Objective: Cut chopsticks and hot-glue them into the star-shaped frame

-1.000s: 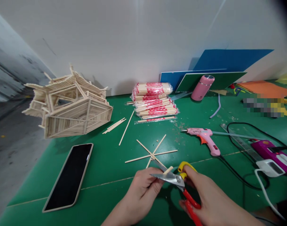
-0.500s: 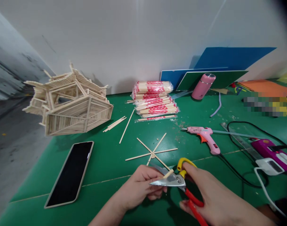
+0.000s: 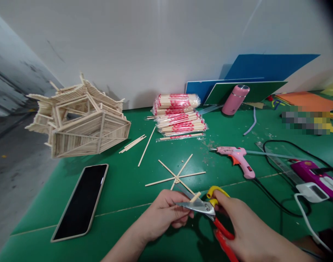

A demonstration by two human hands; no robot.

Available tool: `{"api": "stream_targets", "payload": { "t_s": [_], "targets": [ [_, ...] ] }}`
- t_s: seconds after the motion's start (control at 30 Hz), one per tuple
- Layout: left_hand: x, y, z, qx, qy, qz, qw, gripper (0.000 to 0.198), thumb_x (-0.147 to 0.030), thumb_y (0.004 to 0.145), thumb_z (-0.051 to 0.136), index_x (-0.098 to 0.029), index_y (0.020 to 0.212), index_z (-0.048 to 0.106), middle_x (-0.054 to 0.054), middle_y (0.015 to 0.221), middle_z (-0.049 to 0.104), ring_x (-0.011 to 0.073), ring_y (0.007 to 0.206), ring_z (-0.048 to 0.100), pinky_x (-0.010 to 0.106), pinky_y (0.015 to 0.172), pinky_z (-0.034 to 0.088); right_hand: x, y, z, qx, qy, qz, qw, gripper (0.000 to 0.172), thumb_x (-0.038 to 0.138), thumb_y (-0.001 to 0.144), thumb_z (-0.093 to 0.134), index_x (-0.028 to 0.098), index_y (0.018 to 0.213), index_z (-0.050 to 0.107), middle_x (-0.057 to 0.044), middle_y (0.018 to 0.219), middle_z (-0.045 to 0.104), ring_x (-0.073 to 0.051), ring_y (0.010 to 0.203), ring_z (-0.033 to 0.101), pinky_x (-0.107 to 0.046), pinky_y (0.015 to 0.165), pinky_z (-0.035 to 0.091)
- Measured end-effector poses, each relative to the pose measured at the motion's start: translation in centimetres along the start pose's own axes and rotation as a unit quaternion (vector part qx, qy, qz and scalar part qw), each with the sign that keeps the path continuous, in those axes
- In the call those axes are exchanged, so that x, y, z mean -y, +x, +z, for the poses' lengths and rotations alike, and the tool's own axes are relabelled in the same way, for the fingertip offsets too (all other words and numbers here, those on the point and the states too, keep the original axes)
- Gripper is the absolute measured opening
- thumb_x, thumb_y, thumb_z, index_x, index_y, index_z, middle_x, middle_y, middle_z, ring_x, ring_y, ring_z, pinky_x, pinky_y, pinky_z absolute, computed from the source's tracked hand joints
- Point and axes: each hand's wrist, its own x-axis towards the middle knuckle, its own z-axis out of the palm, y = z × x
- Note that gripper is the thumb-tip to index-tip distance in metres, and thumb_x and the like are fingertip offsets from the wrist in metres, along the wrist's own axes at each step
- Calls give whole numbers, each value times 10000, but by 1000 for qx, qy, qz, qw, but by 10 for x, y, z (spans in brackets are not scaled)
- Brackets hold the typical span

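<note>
My left hand (image 3: 166,213) pinches a short wooden stick (image 3: 195,197), whose end pokes out between the blades of the scissors (image 3: 199,206). The fingers hide the rest of that stick. My right hand (image 3: 237,222) is wrapped round the scissors, which have one yellow handle and one red handle; the blades stand apart around the stick. Just beyond, several thin chopsticks (image 3: 160,181) lie crossed in a star on the green table (image 3: 122,225). A lone chopstick (image 3: 147,146) and a few cut sticks (image 3: 133,144) rest farther left.
A stick-built model house (image 3: 79,123) stands at left, above a phone (image 3: 80,202). Wrapped chopstick packs (image 3: 180,116) lie by the wall. At right are a pink glue gun (image 3: 239,158), its cable, a purple power strip (image 3: 311,174) and a pink bottle (image 3: 235,100).
The scissors' red handle has swung slightly and the blades have shifted a little around the stick. Both hands stay in nearly the same place; the other objects lie as before.
</note>
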Motion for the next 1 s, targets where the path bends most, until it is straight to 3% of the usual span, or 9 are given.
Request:
{"api": "stream_targets", "payload": {
  "t_s": [0.1, 0.2, 0.33, 0.4, 0.47, 0.7, 0.87, 1.0],
  "targets": [
    [-3, 2, 2, -12, 23, 32, 999, 257, -362, 696, 610, -109, 654, 614, -56, 446, 377, 30, 398, 277, 181, 391, 180, -2, 2, 4, -9, 3, 11, 1000, 166, 239, 657, 537, 213, 797, 451, -1, 733, 592, -130, 595, 520, -218, 519, 350],
    [-7, 4, 7, -89, 120, 97, 984, 203, -313, 739, 560, -118, 740, 617, -47, 505, 401, 44, 437, 312, 173, 409, 221, -5, 7, 6, -32, 5, 20, 999, 185, 208, 664, 522, 220, 828, 436, 1, 769, 589, -140, 651, 534, -217, 549, 358],
    [-7, 6, 15, -207, 326, 215, 897, 168, -185, 782, 464, -139, 718, 612, -6, 597, 507, 92, 554, 455, 195, 527, 365, -6, 12, 8, -50, -6, 30, 998, 205, 273, 695, 537, 228, 849, 410, 9, 750, 581, -147, 643, 526, -224, 541, 348],
    [-5, 6, 17, -215, 392, 264, 855, 198, -153, 793, 426, -139, 706, 603, 19, 672, 563, 110, 619, 508, 204, 594, 397, -6, 12, 7, -43, 2, 31, 999, 263, 332, 687, 567, 230, 865, 403, 12, 747, 579, -146, 632, 524, -226, 542, 351],
    [-3, 5, 17, -205, 413, 284, 841, 202, -138, 798, 411, -138, 716, 596, 30, 718, 590, 113, 642, 531, 197, 614, 408, -5, 12, 6, -37, 10, 30, 999, 304, 353, 671, 591, 233, 872, 398, 17, 761, 578, -142, 638, 524, -224, 547, 359],
    [-5, 3, 15, -178, 346, 231, 892, 200, -176, 809, 427, -150, 746, 615, 16, 703, 582, 112, 647, 510, 200, 613, 395, -5, 9, 0, -34, -11, 26, 999, 354, 398, 666, 595, 236, 903, 389, 12, 816, 558, -139, 678, 510, -229, 584, 385],
    [-4, 0, 10, -126, 241, 147, 951, 227, -281, 801, 472, -120, 733, 617, -25, 556, 414, 66, 486, 324, 183, 443, 277, -4, 6, -4, -31, -39, 12, 999, 371, 382, 660, 593, 230, 933, 392, -14, 893, 538, -158, 751, 503, -254, 635, 397],
    [-4, -1, 9, -102, 154, 104, 977, 267, -370, 758, 534, -117, 754, 619, -41, 532, 365, 54, 464, 279, 190, 420, 214, -1, 5, -8, -29, -55, 9, 998, 395, 390, 643, 600, 220, 936, 397, -37, 950, 519, -179, 803, 489, -280, 670, 404]
  ]
}}
